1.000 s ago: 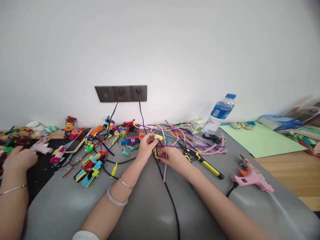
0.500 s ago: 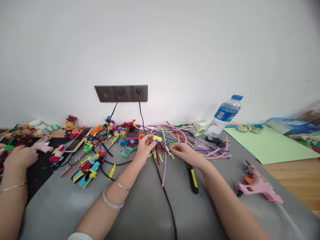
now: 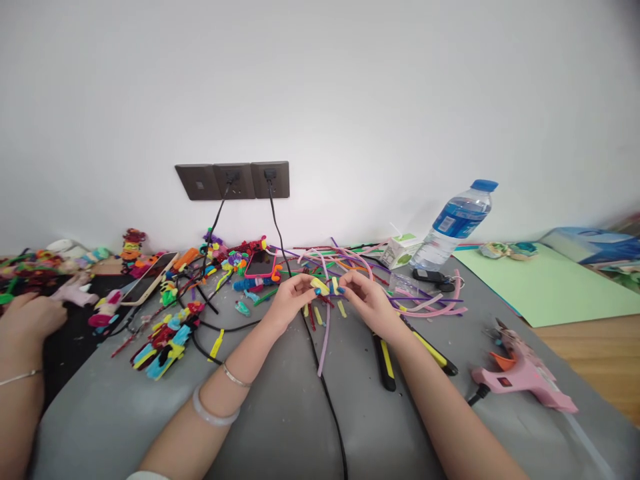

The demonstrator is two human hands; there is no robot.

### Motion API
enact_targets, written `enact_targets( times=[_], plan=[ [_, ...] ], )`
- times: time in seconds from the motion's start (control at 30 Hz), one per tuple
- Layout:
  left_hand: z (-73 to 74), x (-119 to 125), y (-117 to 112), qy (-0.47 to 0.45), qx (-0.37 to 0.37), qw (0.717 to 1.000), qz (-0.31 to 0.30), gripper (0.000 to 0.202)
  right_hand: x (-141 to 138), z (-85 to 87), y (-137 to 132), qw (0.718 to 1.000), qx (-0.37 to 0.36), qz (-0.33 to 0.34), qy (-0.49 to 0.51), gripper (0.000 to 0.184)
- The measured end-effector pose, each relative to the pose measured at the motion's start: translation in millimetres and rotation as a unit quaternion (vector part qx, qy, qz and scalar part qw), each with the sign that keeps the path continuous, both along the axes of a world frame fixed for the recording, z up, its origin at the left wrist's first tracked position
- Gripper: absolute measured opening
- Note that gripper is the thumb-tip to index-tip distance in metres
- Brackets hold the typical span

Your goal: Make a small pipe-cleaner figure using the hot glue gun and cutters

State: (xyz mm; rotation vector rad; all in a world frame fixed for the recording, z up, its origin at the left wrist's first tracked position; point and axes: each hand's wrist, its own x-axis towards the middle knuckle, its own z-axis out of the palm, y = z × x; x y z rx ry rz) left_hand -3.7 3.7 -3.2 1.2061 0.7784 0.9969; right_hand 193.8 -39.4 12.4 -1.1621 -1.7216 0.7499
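My left hand pinches a short yellow pipe-cleaner piece above the grey table. My right hand has come up against it, fingertips closed on a small yellow bit right next to the first piece. Below the hands lie cut yellow and red snippets and a lilac pipe cleaner. A pile of long coloured pipe cleaners spreads behind the hands. Yellow-handled pliers lie under my right wrist.
A pink glue gun lies at the right, its black cord crossing the table. A water bottle, small carton, car key, green paper, two phones and finished figures surround the work. Another person's hand rests at the far left.
My right hand left the pile with a small yellow bit and moved left and up to meet my left hand. The view drifted slightly.
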Motion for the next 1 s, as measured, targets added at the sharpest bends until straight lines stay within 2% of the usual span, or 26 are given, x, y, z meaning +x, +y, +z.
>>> enact_targets(
  times=[0.2,1.0],
  plan=[
    [-0.3,0.5,-0.8,-0.01,-0.003,0.999,-0.035,0.032,-1.2,2.5,-1.7,1.0,-0.008,0.021,-0.021,0.012],
    [0.1,1.3,-2.6,0.006,0.001,0.999,-0.037,0.034,-4.5,3.8,-4.5,0.996,0.046,0.032,-0.07,0.011]
  ],
)
